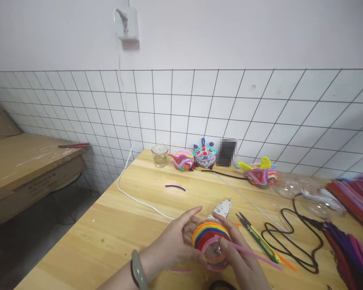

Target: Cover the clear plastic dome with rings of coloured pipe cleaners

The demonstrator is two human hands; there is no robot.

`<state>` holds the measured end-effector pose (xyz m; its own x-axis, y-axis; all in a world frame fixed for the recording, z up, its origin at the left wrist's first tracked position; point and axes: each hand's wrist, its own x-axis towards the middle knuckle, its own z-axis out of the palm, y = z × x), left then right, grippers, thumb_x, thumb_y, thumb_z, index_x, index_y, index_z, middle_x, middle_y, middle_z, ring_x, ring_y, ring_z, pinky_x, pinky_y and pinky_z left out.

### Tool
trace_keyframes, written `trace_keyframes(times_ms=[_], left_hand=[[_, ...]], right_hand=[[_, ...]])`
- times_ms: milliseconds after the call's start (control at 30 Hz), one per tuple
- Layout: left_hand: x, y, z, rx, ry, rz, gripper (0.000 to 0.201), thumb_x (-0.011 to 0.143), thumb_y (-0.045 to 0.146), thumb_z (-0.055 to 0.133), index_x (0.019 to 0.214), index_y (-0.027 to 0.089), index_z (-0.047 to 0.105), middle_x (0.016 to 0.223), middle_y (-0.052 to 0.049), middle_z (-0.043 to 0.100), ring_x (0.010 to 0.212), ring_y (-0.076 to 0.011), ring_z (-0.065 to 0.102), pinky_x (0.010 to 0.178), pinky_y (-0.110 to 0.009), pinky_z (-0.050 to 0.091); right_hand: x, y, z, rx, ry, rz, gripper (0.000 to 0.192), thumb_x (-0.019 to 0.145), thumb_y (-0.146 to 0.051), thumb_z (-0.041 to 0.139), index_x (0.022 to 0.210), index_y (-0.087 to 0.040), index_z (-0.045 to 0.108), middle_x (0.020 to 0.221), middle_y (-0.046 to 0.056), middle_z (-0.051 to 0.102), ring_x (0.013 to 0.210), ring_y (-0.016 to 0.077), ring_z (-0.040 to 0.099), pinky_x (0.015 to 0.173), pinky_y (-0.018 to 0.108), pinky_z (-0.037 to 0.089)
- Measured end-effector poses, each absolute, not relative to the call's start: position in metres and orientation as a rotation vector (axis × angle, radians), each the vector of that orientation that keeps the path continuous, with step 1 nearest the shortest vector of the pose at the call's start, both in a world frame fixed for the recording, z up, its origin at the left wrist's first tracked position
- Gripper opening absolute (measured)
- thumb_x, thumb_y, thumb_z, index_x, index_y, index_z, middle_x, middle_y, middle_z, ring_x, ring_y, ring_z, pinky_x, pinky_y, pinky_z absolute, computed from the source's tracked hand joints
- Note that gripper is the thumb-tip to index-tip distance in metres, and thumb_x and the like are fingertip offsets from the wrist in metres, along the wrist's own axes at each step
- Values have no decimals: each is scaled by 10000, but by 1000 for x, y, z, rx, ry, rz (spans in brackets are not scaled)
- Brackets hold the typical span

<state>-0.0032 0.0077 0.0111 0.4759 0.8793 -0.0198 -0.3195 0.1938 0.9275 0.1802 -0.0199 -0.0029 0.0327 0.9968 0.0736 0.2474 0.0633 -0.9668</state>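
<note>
My left hand (172, 243) cups a clear plastic ball (211, 241) wrapped in rainbow-coloured pipe cleaner bands. My right hand (240, 262) presses on the ball's lower right side and holds a pink pipe cleaner (254, 254) that runs from the ball out to the right. A white glue gun (222, 208) lies just behind the ball. Green-handled snips (255, 235) lie to the right of my hands.
On the wooden table (115, 225): a white cable (139, 201), a black cable (290, 237), a purple pipe cleaner piece (175, 187), a glass cup (159, 156), three colourful craft figures (204, 155), clear half-shells (320, 201), and pipe cleaner bundles (351, 237) at right. Cardboard boxes (24, 169) stand left.
</note>
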Motion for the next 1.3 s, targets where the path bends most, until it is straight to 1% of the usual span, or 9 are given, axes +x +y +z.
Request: trace_keyframes(times_ms=[67, 167, 233, 333, 600, 833, 1000, 1167, 1300], left_hand=[[-6, 8, 11, 1092, 649, 915, 1026, 451, 327, 925, 1367, 271, 466, 1281, -135, 580, 1149, -317, 594, 964, -455, 460], [-9, 8, 12, 1139, 613, 928, 904, 602, 516, 804, 1380, 224, 447, 1276, -157, 571, 1176, -305, 569, 1005, -457, 413], [-10, 7, 15, 1164, 619, 922, 870, 658, 551, 750, 1388, 201, 432, 1299, -175, 558, 1199, -307, 550, 1025, -464, 392], [-10, 5, 23, 1131, 654, 846, 928, 587, 486, 832, 1375, 195, 439, 1360, -188, 534, 1231, -328, 529, 1033, -465, 392], [-13, 1, 35, 1222, 619, 777, 632, 732, 339, 765, 1294, 169, 531, 1299, -162, 620, 1186, -310, 581, 997, -444, 445], [-11, 0, 35, 1221, 677, 774, 729, 687, 353, 797, 1324, 169, 495, 1289, -157, 620, 1174, -310, 586, 985, -441, 455], [-10, 3, 31, 1187, 666, 789, 760, 682, 454, 777, 1322, 158, 493, 1284, -179, 609, 1136, -317, 600, 982, -489, 444], [-11, 5, 23, 1211, 679, 832, 753, 666, 420, 799, 1313, 170, 505, 1360, -186, 552, 1205, -325, 551, 1023, -477, 410], [-9, 6, 21, 1217, 728, 847, 777, 661, 403, 800, 1332, 179, 478, 1325, -180, 577, 1210, -321, 549, 1004, -454, 430]], right_hand=[[181, -18, -4, -1361, -1381, 1058, 514, 855, -514, 532, 1323, -301, 541, 1301, 56, 629, 1217, 281, 560, 987, 390, 474], [181, -18, -6, -1360, -1380, 1063, 519, 863, -519, 518, 1332, -297, 529, 1306, 60, 626, 1224, 281, 554, 1006, 401, 458], [181, -19, -8, -1336, -1408, 1022, 508, 873, -513, 511, 1330, -293, 519, 1332, 62, 605, 1266, 275, 516, 1038, 404, 428], [181, -21, -12, -1299, -1518, 1012, 522, 880, -495, 529, 1354, -281, 484, 1390, 76, 556, 1302, 265, 482, 1061, 402, 410], [182, -22, -14, -1269, -1697, 838, 494, 890, -431, 566, 1351, -270, 499, 1386, 84, 566, 1278, 263, 515, 1042, 408, 443], [185, -21, -7, -1271, -1850, 818, 502, 893, -398, 569, 1374, -287, 475, 1376, 76, 577, 1270, 261, 526, 1030, 405, 460], [182, -23, -6, -1263, -1839, 849, 525, 897, -414, 557, 1390, -270, 452, 1395, 86, 556, 1283, 254, 511, 1045, 401, 444], [182, -24, -3, -1261, -1770, 942, 537, 898, -425, 551, 1396, -243, 462, 1414, 99, 539, 1314, 250, 479, 1062, 395, 425], [177, -29, 3, -1312, -1668, 938, 533, 885, -464, 556, 1378, -274, 491, 1423, 78, 533, 1316, 255, 476, 1058, 392, 425]])
